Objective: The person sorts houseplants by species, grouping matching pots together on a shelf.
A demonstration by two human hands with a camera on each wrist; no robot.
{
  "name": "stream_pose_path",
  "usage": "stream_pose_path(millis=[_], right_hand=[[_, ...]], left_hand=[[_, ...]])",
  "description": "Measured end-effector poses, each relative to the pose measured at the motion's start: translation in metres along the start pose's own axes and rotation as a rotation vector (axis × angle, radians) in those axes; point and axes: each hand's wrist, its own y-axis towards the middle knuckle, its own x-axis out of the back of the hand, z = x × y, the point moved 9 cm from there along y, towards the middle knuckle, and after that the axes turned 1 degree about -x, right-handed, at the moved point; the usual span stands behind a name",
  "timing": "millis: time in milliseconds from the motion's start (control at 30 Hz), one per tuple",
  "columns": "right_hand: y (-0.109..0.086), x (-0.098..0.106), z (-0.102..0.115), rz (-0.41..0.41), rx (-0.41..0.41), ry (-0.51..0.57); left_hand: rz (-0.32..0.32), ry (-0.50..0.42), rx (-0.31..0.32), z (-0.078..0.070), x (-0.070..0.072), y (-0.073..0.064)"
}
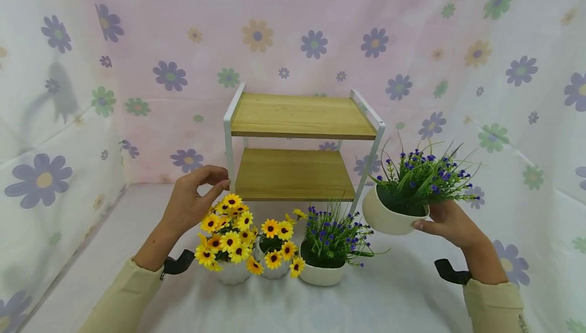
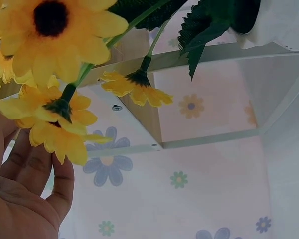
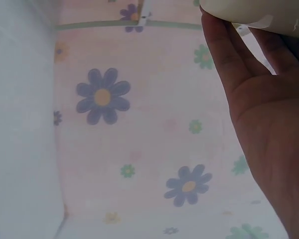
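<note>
My right hand [image 1: 450, 223] grips a cream-white pot [image 1: 389, 216] by its lower right side, thumb in front. Held in the air right of the shelf, the pot tilts and carries grassy green leaves with small purple flowers [image 1: 421, 175]. The right wrist view shows its underside [image 3: 259, 14] above my fingers. My left hand [image 1: 194, 198] hovers by the left post of a two-tier wooden shelf [image 1: 297, 114], fingers loosely bent; whether they touch the post is unclear. Yellow flowers [image 1: 229, 231] stand just below it and hide some fingers in the left wrist view.
In front of the shelf stand a smaller pot of yellow flowers [image 1: 274, 259] and a second purple-flowered pot [image 1: 322, 274]. All rest on a white cloth [image 1: 389, 297]. Flower-printed fabric [image 1: 284, 33] hangs behind and at both sides.
</note>
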Motion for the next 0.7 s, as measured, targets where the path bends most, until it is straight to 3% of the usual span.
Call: stream_pose_path(millis=[400,700], right_hand=[[0.034,0.015,0.05,0.017,0.075,0.021],[0.066,0.022,0.096,0.081,0.131,0.036]], left_hand=[[-0.002,-0.006,0.009,0.0,-0.001,-0.001],[0.0,-0.006,0.01,-0.001,-0.001,0.0]])
